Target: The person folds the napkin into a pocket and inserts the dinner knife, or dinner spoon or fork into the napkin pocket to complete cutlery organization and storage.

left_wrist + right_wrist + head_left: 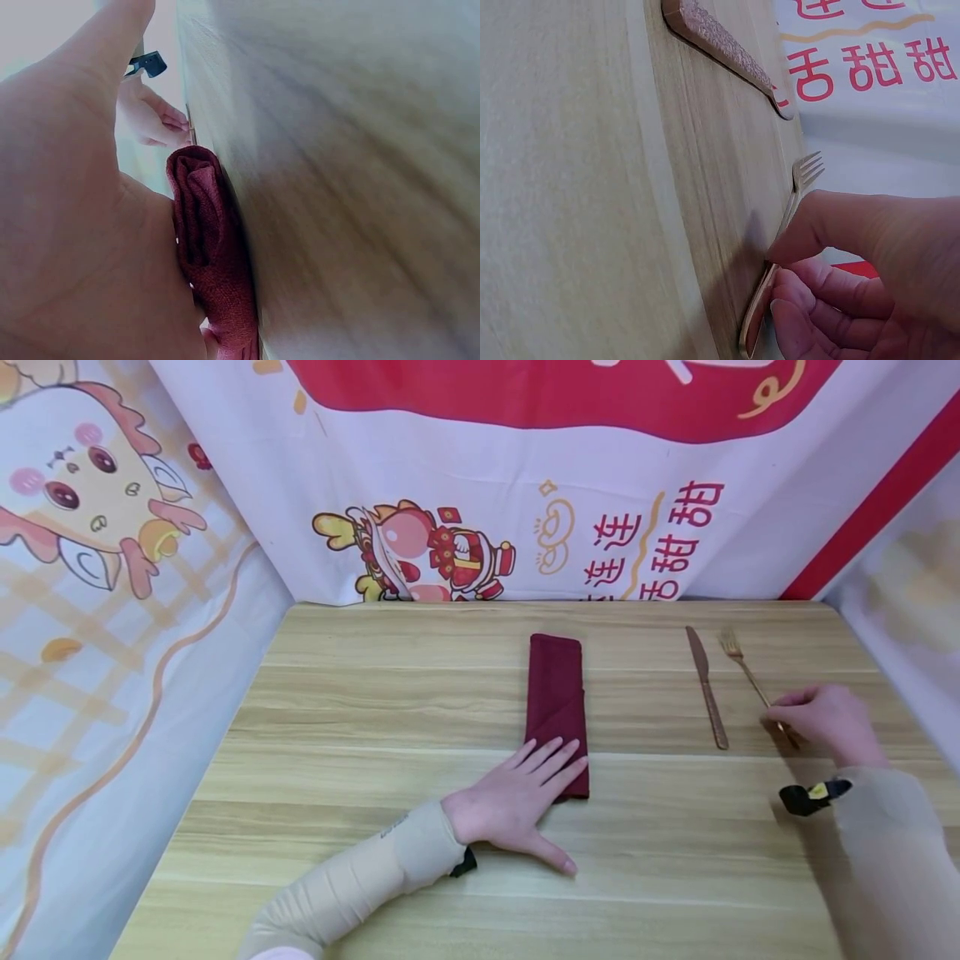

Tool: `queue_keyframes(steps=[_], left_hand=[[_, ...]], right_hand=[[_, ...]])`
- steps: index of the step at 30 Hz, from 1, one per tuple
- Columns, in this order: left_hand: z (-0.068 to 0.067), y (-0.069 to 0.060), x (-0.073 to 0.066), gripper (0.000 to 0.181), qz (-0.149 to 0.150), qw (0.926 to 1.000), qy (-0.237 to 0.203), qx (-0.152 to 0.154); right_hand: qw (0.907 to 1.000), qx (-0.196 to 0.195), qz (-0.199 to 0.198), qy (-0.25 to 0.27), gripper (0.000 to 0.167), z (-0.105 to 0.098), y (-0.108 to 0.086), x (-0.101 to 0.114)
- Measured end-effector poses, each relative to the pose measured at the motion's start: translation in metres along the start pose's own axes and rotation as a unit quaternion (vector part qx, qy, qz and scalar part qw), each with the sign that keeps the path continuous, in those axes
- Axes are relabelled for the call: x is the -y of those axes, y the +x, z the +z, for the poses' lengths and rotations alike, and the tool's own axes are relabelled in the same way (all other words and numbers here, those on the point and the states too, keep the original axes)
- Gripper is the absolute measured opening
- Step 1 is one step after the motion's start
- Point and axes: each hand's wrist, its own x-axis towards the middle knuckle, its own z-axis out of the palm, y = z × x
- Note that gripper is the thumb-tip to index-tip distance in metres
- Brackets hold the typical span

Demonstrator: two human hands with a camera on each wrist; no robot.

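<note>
A dark red cloth napkin [555,681], folded into a narrow strip, lies lengthwise on the wooden table. My left hand [517,797] rests on its near end with straight, spread fingers, the thumb out to the side. In the left wrist view, the rolled layers of the napkin [202,217] show beside the palm. Over on the right, my right hand [828,718] pinches a copper-coloured fork [746,670] by its handle between thumb and fingers. The tines point away, and the fork [807,171] lies low along the tabletop in the right wrist view.
A copper-coloured knife [707,689] lies just left of the fork, its blade pointing away. The wooden table [360,710] ends at a printed cloth backdrop [450,468], and another printed cloth [150,693] hangs along the left side.
</note>
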Motion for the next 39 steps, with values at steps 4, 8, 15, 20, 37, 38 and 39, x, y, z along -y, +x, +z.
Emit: queue_keyframes(steps=[4, 8, 15, 20, 37, 38, 39], left_hand=[[0.000, 0.000, 0.000, 0.127, -0.001, 1.0000, -0.001, 0.003], [0.000, 0.000, -0.001, 0.127, -0.001, 1.0000, 0.001, 0.002], [0.000, 0.000, -0.001, 0.127, 0.000, 1.0000, -0.003, -0.008], [0.000, 0.000, -0.001, 0.127, 0.001, 1.0000, -0.005, -0.008], [-0.001, 0.001, 0.000, 0.127, 0.002, 0.9997, -0.025, -0.001], [-0.002, 0.001, 0.000, 0.127, 0.003, 0.9996, -0.028, 0.000], [-0.002, 0.002, 0.001, 0.126, 0.006, 0.9995, -0.032, -0.001]], right_hand=[[1.0000, -0.003, 0.005, -0.005, 0.055, 0.000, 0.002, -0.001], [0.9999, -0.001, 0.015, -0.003, 0.060, 0.000, 0.003, -0.001], [0.9998, 0.011, 0.019, 0.000, 0.063, -0.002, -0.002, -0.001], [0.9997, 0.019, -0.010, -0.008, 0.057, -0.005, -0.005, -0.003], [0.9966, -0.003, -0.041, 0.071, 0.057, -0.008, -0.019, 0.039], [0.9955, -0.002, -0.045, 0.083, 0.057, -0.006, -0.019, 0.044], [0.9944, -0.001, -0.051, 0.093, 0.056, -0.004, -0.020, 0.049]])
